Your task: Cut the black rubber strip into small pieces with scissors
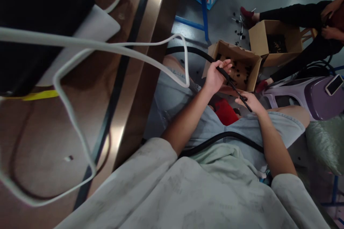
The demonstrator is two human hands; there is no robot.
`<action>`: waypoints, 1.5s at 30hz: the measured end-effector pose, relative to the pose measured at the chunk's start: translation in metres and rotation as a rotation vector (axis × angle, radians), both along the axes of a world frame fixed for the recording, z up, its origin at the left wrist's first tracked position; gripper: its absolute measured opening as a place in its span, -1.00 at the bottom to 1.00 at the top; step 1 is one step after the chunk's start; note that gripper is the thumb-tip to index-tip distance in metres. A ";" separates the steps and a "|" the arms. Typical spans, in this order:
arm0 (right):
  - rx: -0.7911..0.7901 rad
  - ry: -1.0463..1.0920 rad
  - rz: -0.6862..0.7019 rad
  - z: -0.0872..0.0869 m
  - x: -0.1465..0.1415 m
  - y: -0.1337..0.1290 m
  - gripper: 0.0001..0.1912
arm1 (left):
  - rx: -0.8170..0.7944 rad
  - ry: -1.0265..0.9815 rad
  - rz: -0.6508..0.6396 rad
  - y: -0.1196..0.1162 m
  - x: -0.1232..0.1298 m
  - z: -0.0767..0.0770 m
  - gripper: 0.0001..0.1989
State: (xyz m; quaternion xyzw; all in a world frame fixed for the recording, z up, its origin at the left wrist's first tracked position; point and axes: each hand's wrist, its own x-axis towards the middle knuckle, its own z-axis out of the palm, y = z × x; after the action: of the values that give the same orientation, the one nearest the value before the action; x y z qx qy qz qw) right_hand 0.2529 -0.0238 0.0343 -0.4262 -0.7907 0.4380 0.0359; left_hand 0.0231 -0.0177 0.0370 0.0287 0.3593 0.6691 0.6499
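Note:
A thick black hose [192, 49] comes over my thigh from the table side and reaches my left hand [214, 78]. That hand holds the hose near its end, thumb against it and the other fingers partly spread. From there a slim, dark, rod-like piece [236, 89] runs to my right hand [252, 103], whose fingers are closed around it. Whether this piece is a tool or a thinner part of the hose, I cannot tell. Another length of black hose [225, 135] lies across my lap. Both hands are above my knees, close to an open cardboard box [254, 73].
Small black pieces lie inside the box and on the floor. A second box [283, 56] stands before a seated person [303, 14]. On the right, a purple stool [319, 100] carries a phone [334, 84]. White cables [120, 48] loop over the metal-edged table [134, 96] at left.

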 end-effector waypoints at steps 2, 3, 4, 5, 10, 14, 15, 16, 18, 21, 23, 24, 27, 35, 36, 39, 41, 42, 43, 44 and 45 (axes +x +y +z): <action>0.002 0.034 0.020 0.001 -0.001 -0.001 -0.31 | -0.002 0.007 -0.013 0.000 0.002 0.000 -0.67; 0.004 0.051 0.028 0.001 -0.002 -0.001 -0.32 | -0.002 0.007 -0.020 0.000 0.003 0.000 -0.67; 0.006 0.062 0.033 0.002 -0.003 -0.001 -0.32 | -0.001 0.005 -0.025 -0.001 0.003 -0.001 -0.68; 0.006 0.066 0.033 0.003 -0.003 -0.002 -0.32 | 0.001 0.002 -0.029 -0.001 0.004 -0.001 -0.68; -0.007 0.039 0.002 0.003 -0.001 -0.001 -0.30 | 0.014 0.000 -0.034 -0.002 0.004 0.000 -0.67; 0.001 0.042 0.019 0.002 0.002 0.000 -0.32 | 0.007 -0.005 -0.041 -0.002 0.006 0.000 -0.68; 0.008 0.050 0.025 0.002 0.002 0.000 -0.33 | 0.006 -0.007 -0.044 -0.002 0.006 0.000 -0.69; 0.017 0.060 0.029 0.003 0.001 0.000 -0.34 | 0.007 -0.009 -0.047 -0.002 0.007 -0.001 -0.69; 0.028 0.070 0.023 0.004 0.000 0.000 -0.33 | 0.011 -0.015 -0.048 -0.002 0.008 -0.001 -0.69; 0.022 0.054 0.002 0.007 -0.001 0.000 -0.32 | 0.002 -0.022 -0.044 -0.001 0.008 -0.001 -0.70; 0.029 0.032 -0.006 0.007 -0.001 0.001 -0.31 | -0.004 -0.020 -0.046 -0.001 0.008 -0.002 -0.70; 0.034 0.025 -0.011 0.006 0.000 0.002 -0.32 | -0.003 -0.018 -0.049 -0.001 0.008 -0.002 -0.70; 0.028 0.053 -0.023 0.005 0.001 0.002 -0.34 | 0.010 -0.018 -0.051 -0.002 0.008 -0.002 -0.71; -0.050 0.047 -0.035 0.006 0.004 0.002 -0.35 | -0.001 -0.014 -0.062 -0.003 0.009 -0.002 -0.70; -0.048 0.047 -0.028 0.005 0.005 0.002 -0.35 | -0.003 -0.013 -0.060 -0.002 0.009 -0.003 -0.70; -0.029 0.084 0.000 0.003 0.005 0.002 -0.37 | -0.002 -0.010 -0.064 -0.002 0.009 -0.003 -0.70; -0.038 0.111 0.024 0.002 0.005 0.001 -0.35 | 0.005 -0.004 -0.071 -0.002 0.009 -0.003 -0.69; -0.049 0.121 0.033 0.001 0.005 0.001 -0.34 | 0.010 0.002 -0.072 -0.002 0.009 -0.003 -0.69; -0.062 0.127 0.041 0.001 0.005 0.000 -0.33 | 0.015 0.010 -0.073 -0.002 0.008 -0.002 -0.69; -0.075 0.127 0.047 0.001 0.005 0.000 -0.32 | 0.020 0.019 -0.073 -0.003 0.007 -0.002 -0.69; -0.084 0.123 0.050 0.001 0.004 0.000 -0.32 | 0.023 0.029 -0.074 -0.003 0.007 -0.002 -0.68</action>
State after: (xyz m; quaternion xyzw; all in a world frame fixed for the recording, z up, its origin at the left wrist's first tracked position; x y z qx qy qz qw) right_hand 0.2574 -0.0240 0.0349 -0.3797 -0.7783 0.4970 0.0554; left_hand 0.0302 -0.0206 0.0354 0.0590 0.3599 0.6480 0.6686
